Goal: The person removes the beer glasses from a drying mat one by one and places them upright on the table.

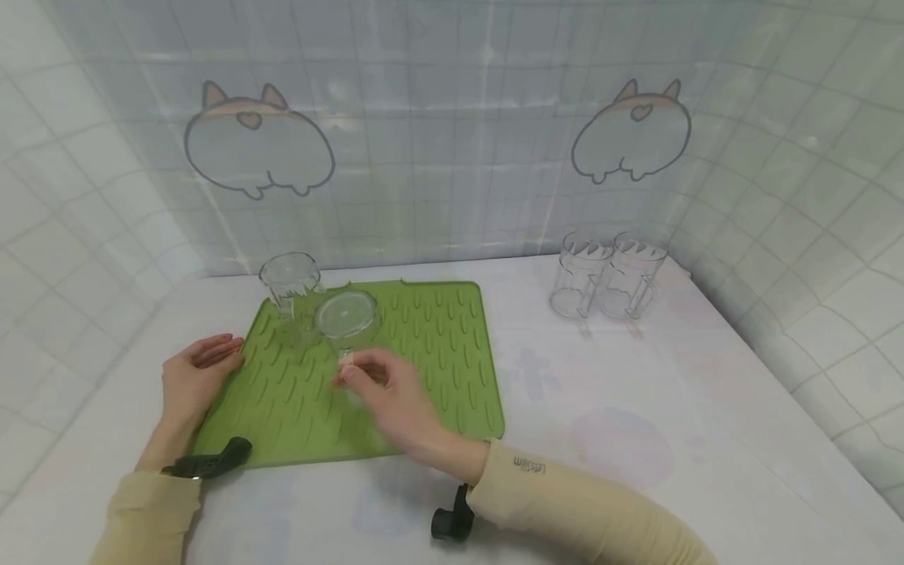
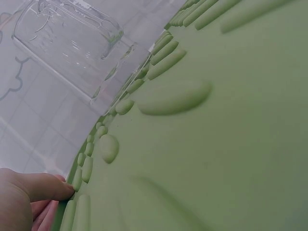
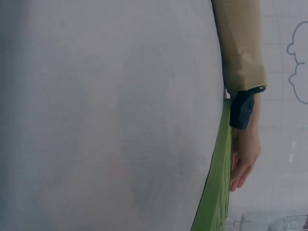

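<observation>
My right hand (image 1: pixel 395 396) pinches the handle of a clear glass mug (image 1: pixel 346 314) over the green ridged mat (image 1: pixel 452 392). That mug's round, greyish end faces up; whether it touches the mat is unclear. My left hand (image 1: pixel 194 377) rests at the mat's left edge. In the left wrist view, its thumb (image 2: pixel 48 186) lies against the raised rim, with the other fingers partly hidden below. Another clear mug (image 1: pixel 289 282) stands at the mat's far left corner. The right wrist view shows the left hand (image 3: pixel 245 154) beside the mat, but not the right hand.
Two clear mugs (image 1: pixel 581 275) stand close together at the back right of the white tabletop (image 1: pixel 551 486). Tiled-pattern walls (image 1: pixel 452 157) enclose the back and sides. Black wrist camera mounts (image 1: pixel 452 522) sit at both wrists.
</observation>
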A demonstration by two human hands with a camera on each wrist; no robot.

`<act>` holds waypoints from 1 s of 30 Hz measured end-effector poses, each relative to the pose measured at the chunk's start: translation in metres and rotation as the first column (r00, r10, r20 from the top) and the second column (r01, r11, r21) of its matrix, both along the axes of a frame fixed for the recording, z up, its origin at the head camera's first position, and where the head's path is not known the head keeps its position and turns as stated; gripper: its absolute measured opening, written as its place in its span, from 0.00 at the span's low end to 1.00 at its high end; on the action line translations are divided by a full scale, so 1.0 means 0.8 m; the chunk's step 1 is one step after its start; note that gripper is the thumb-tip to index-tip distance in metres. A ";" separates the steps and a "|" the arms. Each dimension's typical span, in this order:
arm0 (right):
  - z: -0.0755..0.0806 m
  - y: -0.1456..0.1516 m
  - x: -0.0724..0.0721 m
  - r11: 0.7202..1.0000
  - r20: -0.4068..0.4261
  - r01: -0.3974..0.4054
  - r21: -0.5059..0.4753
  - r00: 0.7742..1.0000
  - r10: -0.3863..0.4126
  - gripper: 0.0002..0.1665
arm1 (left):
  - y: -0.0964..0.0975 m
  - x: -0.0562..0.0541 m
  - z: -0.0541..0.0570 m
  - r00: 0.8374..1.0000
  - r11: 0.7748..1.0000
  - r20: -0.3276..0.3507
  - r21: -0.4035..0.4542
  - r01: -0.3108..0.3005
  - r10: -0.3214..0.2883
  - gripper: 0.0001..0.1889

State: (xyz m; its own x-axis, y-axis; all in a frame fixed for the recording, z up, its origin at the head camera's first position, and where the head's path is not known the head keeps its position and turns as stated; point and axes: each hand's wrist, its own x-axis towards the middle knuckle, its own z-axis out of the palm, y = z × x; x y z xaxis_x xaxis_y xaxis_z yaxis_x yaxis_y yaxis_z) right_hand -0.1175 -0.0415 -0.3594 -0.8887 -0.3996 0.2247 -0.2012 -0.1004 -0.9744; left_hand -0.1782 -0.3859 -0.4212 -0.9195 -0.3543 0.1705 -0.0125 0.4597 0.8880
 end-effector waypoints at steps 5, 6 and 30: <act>0.002 0.006 -0.001 1.000 0.016 0.014 0.004 1.000 -0.014 0.14 | 0.000 0.000 0.000 1.000 1.000 0.007 0.002 0.004 -0.004 0.28; 0.002 0.007 -0.001 1.000 0.019 0.016 0.003 1.000 -0.017 0.14 | 0.001 0.000 0.000 1.000 1.000 0.008 0.003 0.005 -0.005 0.28; 0.007 0.076 -0.005 0.994 -0.003 0.092 -0.054 0.996 -0.092 0.13 | 0.002 0.003 0.002 1.000 1.000 0.008 0.013 0.011 -0.011 0.28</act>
